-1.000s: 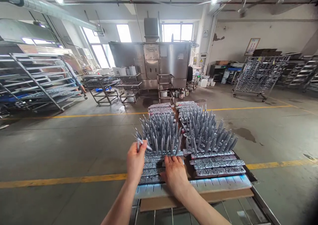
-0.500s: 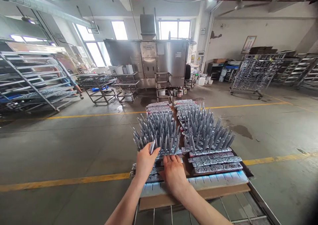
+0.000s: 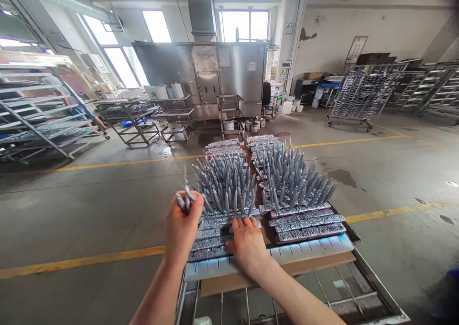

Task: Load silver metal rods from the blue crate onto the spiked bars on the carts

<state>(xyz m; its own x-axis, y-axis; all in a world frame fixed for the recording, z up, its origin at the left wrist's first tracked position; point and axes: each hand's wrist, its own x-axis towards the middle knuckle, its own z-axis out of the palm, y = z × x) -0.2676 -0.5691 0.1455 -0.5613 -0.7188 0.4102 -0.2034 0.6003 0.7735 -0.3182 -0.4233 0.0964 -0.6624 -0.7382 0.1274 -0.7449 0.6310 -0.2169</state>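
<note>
My left hand [image 3: 184, 220] is closed around a few slender grey pointed pieces [image 3: 185, 200], raised at the left of the rows. My right hand [image 3: 249, 243] rests over a silver-coated strip [image 3: 213, 223], its fingers bent over the far side and its thumb toward the near side. Just beyond it, many similar grey pieces [image 3: 229, 191] stand upright in strips. A second group of upright grey pieces [image 3: 294, 186] stands to the right. In front of that group lie several bare silver-crusted strips [image 3: 310, 228].
The strips lie on brown cardboard over a wire-grid metal cart [image 3: 376, 287], with a silver-sprayed board [image 3: 311, 249] along the near edge. Metal racks stand at left [image 3: 46, 110] and right [image 3: 369, 95]. A large steel machine [image 3: 236, 76] stands behind, past yellow floor lines.
My left hand has moved left and up, away from the front row, with grey pieces in it. My right hand stays on the strip. The view has tilted down slightly.
</note>
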